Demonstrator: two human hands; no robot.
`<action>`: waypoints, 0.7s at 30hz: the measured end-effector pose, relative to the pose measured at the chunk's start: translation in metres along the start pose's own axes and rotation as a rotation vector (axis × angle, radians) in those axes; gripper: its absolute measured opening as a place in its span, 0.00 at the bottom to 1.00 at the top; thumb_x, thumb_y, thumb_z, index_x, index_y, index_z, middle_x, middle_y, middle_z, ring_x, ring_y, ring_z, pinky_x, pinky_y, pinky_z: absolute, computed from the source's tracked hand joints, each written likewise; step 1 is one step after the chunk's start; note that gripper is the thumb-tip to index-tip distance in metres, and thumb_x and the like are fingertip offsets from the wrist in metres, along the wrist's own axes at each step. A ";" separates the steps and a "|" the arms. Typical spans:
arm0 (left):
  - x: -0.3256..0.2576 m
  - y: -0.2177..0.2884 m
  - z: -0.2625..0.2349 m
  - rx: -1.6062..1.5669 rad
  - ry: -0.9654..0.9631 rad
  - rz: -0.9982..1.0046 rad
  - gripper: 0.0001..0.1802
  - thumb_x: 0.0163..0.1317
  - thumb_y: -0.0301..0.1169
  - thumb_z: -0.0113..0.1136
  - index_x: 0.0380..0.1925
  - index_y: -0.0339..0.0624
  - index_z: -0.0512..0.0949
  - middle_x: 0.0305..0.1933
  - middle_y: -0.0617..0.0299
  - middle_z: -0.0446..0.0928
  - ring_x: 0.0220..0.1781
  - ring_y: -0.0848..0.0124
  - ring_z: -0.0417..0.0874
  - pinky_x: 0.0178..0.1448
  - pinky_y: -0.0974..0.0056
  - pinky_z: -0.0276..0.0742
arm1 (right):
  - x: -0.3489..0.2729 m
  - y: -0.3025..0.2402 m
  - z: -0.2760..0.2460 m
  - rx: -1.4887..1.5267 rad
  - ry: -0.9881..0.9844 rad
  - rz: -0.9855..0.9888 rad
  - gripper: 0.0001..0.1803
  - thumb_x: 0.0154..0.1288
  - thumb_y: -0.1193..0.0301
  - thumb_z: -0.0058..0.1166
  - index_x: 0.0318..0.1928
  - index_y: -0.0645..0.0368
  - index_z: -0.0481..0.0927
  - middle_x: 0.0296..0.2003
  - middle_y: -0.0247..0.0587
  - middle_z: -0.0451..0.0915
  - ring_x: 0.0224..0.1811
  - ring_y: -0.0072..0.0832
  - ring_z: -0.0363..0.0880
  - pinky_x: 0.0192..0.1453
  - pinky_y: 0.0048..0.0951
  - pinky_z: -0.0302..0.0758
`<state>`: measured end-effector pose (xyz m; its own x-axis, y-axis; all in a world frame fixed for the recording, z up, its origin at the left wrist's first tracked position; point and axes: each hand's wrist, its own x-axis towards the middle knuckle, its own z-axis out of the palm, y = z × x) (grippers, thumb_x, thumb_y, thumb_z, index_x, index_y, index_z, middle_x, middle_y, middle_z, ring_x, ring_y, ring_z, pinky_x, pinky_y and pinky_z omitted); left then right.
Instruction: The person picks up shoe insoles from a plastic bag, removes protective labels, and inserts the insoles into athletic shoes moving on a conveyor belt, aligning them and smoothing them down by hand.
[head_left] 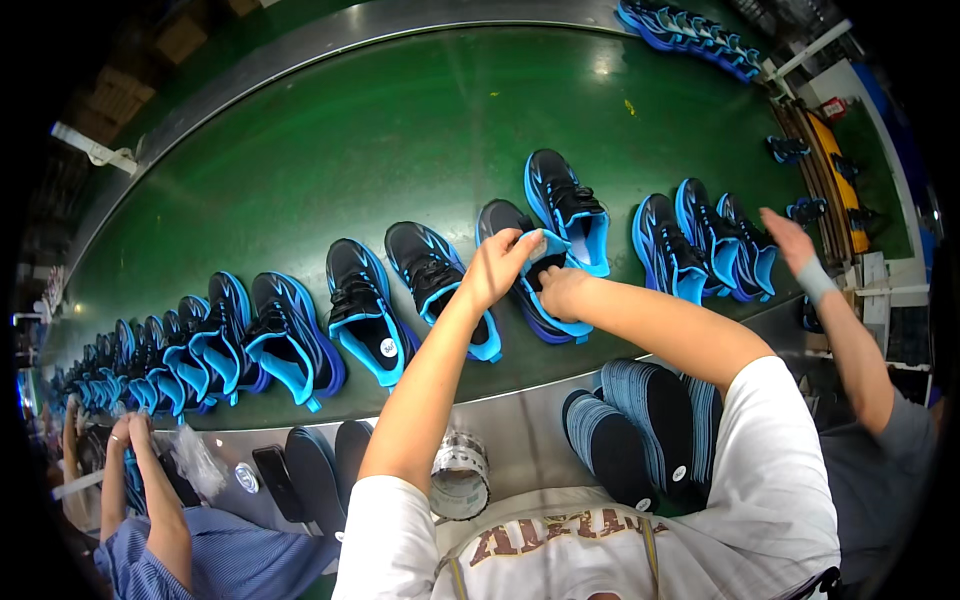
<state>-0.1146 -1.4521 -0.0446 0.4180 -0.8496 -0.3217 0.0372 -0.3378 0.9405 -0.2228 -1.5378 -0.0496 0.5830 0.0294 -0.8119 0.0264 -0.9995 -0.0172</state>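
A worker's left hand point(497, 262) is pinching a pale insole point(548, 246) at a black-and-blue sneaker point(525, 275) on the green conveyor belt point(350, 140), while the right hand point(562, 290), fingers curled, is gripping the shoe's collar just beside it.

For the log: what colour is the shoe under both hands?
Black with bright blue trim, the shoe shows best in the head view.
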 end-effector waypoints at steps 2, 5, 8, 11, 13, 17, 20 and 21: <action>0.002 -0.004 0.004 -0.078 0.070 -0.005 0.25 0.57 0.47 0.52 0.32 0.31 0.75 0.20 0.62 0.70 0.25 0.77 0.68 0.28 0.70 0.64 | 0.006 0.003 -0.007 -0.071 0.020 -0.055 0.17 0.48 0.70 0.54 0.41 0.61 0.78 0.44 0.48 0.73 0.50 0.38 0.70 0.53 0.33 0.67; 0.003 -0.011 0.022 -0.183 0.223 0.014 0.24 0.57 0.47 0.53 0.32 0.32 0.76 0.19 0.62 0.70 0.24 0.75 0.69 0.29 0.69 0.65 | 0.016 0.009 -0.009 -0.071 0.075 -0.081 0.18 0.45 0.69 0.57 0.40 0.62 0.77 0.37 0.46 0.77 0.44 0.38 0.74 0.53 0.32 0.67; 0.010 -0.026 0.033 -0.139 0.376 0.090 0.25 0.56 0.47 0.54 0.33 0.31 0.75 0.27 0.52 0.72 0.27 0.68 0.72 0.32 0.66 0.66 | 0.002 0.005 -0.021 0.179 0.139 -0.032 0.21 0.47 0.72 0.53 0.45 0.66 0.73 0.40 0.51 0.75 0.46 0.42 0.72 0.54 0.36 0.66; 0.002 -0.025 0.042 0.093 0.568 0.339 0.21 0.55 0.43 0.54 0.33 0.31 0.74 0.31 0.47 0.72 0.33 0.53 0.75 0.37 0.59 0.69 | -0.004 0.006 0.005 0.323 0.457 -0.060 0.21 0.49 0.75 0.47 0.48 0.66 0.70 0.47 0.58 0.71 0.50 0.47 0.69 0.55 0.40 0.64; 0.001 -0.026 0.049 0.229 0.553 0.531 0.18 0.54 0.39 0.56 0.34 0.32 0.73 0.31 0.47 0.72 0.33 0.49 0.74 0.36 0.57 0.70 | 0.021 0.015 0.026 0.355 0.391 -0.053 0.19 0.52 0.75 0.44 0.47 0.63 0.71 0.46 0.56 0.71 0.50 0.46 0.68 0.56 0.39 0.63; -0.004 -0.028 0.048 0.394 0.468 0.555 0.19 0.56 0.35 0.54 0.39 0.28 0.69 0.33 0.45 0.70 0.35 0.48 0.73 0.38 0.57 0.70 | 0.044 0.010 0.034 0.337 0.401 -0.068 0.16 0.53 0.73 0.42 0.44 0.60 0.74 0.46 0.53 0.72 0.49 0.44 0.69 0.56 0.38 0.63; -0.003 -0.030 0.049 0.413 0.430 0.581 0.19 0.56 0.34 0.54 0.40 0.28 0.67 0.33 0.44 0.70 0.35 0.47 0.73 0.38 0.56 0.70 | 0.058 0.009 0.035 0.301 0.418 -0.033 0.16 0.53 0.73 0.43 0.44 0.61 0.74 0.46 0.53 0.72 0.49 0.44 0.69 0.56 0.38 0.63; -0.001 -0.029 0.051 0.425 0.423 0.587 0.19 0.56 0.34 0.54 0.40 0.28 0.67 0.33 0.45 0.70 0.34 0.48 0.73 0.37 0.56 0.70 | 0.063 0.012 0.036 0.290 0.417 -0.014 0.16 0.53 0.73 0.43 0.44 0.61 0.73 0.46 0.53 0.72 0.49 0.44 0.69 0.56 0.38 0.63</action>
<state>-0.1626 -1.4621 -0.0772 0.5710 -0.7402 0.3550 -0.6024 -0.0840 0.7938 -0.2145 -1.5480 -0.1218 0.8606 -0.0139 -0.5091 -0.1551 -0.9593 -0.2360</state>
